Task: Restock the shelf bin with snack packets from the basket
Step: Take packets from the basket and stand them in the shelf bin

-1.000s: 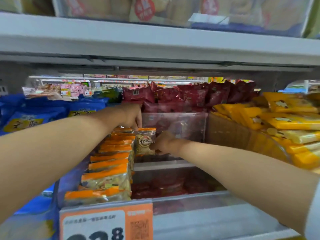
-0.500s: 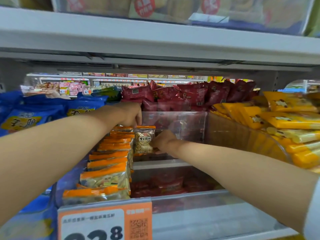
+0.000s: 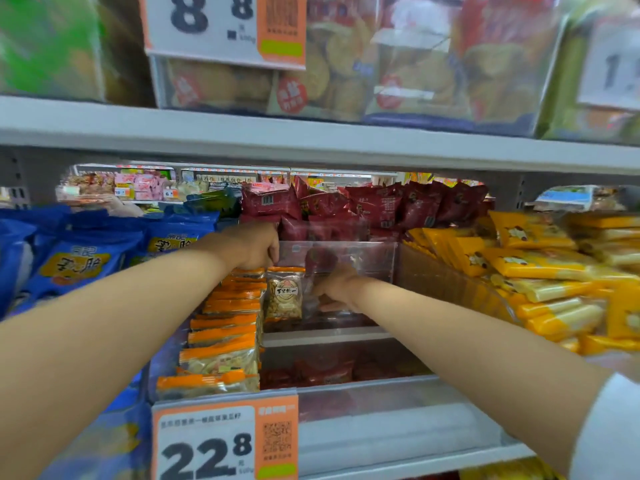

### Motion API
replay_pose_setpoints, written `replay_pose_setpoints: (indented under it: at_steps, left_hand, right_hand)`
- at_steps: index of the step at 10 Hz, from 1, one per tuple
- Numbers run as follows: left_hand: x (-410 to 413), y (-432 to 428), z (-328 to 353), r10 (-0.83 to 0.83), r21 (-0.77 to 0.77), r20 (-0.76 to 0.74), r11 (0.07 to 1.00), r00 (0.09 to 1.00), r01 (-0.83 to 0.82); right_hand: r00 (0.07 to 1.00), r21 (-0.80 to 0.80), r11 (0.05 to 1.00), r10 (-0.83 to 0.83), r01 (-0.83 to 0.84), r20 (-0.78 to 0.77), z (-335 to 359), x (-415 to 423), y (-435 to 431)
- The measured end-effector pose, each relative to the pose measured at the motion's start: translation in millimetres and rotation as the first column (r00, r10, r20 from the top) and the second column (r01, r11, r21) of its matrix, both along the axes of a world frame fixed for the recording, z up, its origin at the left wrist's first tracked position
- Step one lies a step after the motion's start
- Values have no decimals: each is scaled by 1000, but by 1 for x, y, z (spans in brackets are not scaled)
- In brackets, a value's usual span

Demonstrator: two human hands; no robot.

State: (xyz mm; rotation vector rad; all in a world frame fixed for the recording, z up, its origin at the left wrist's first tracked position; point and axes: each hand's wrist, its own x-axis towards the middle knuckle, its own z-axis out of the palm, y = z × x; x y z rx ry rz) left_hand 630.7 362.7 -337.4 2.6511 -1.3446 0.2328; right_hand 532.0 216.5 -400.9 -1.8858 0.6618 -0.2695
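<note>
Head view: both arms reach deep into the clear shelf bin (image 3: 349,251) on the middle shelf. The left hand (image 3: 254,245) sits at the far end of the packet row (image 3: 225,327), an orange-topped line that fills the bin's left side from front to back. Its fingers curl down over the top edges of the rear packets. Whether they grip one or only press the row back cannot be told.

The right hand (image 3: 337,289) is just right of that row. Its fingers look closed on the right edge of an upright packet (image 3: 284,296), clear with an orange header and nuts showing. The packet stands face-forward, touching the row's far end.

Progress, as a judgement: the left column looks done, and the upright packet looks like the first of a second column. The right part of the bin in front of that packet shows no orange packets, so most of that side is left to fill. Reddish packs show low through the clear front; it is unclear whether they lie inside this bin.

The basket is not in view, so the remaining stock is unknown.

Around the bin are blue bags (image 3: 79,261) on the left, red bags (image 3: 363,202) behind and yellow packets (image 3: 536,265) on the right. A price tag (image 3: 207,441) hangs on the bin front.
</note>
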Motion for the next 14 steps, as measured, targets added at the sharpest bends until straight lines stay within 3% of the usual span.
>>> replay_pose_setpoints:
  at_steps: [1,2,3,4,5,6,8,9,11,12,14]
  left_hand:
    - [-27,8,3,-35,-123,-35,992,999,30]
    - [-65,11,2,-14,-208,-68,978,998,0]
    - [-113,16,0,7,-308,-101,951,995,-38]
    - [-166,22,-8,-54,-448,-92,894,994,7]
    - [-223,22,-22,-115,-463,-99,885,988,56]
    - [-274,13,-38,-206,-456,-141,882,968,121]
    - [-355,-27,-103,-321,-363,-240,905,916,222]
    - [-388,-51,-152,-341,-263,-349,930,873,258]
    - [-447,-83,-265,-330,-69,-510,936,795,345]
    - [-475,-88,-327,-290,19,-593,928,751,373]
    - [-493,-79,-433,-48,166,-813,936,580,310]
  right_hand:
    - [999,-186,983,-17,9,-37,13,-31,11]
    - [998,-492,870,-59,34,-34,20,-74,26]
    - [950,-527,824,-41,207,309,20,-128,39]
    - [829,-591,713,23,378,559,14,-181,52]
    - [771,-585,675,37,450,636,2,-232,57]
    - [789,-587,670,3,455,615,-21,-281,49]
    - [882,-560,712,-183,423,434,-99,-375,23]
    - [913,-519,752,-301,405,276,-153,-417,9]
    - [918,-389,869,-378,307,-119,-272,-502,-15]
    - [870,-271,918,-369,288,-326,-325,-542,-14]
    - [659,-79,978,-189,192,-728,-448,-599,8]
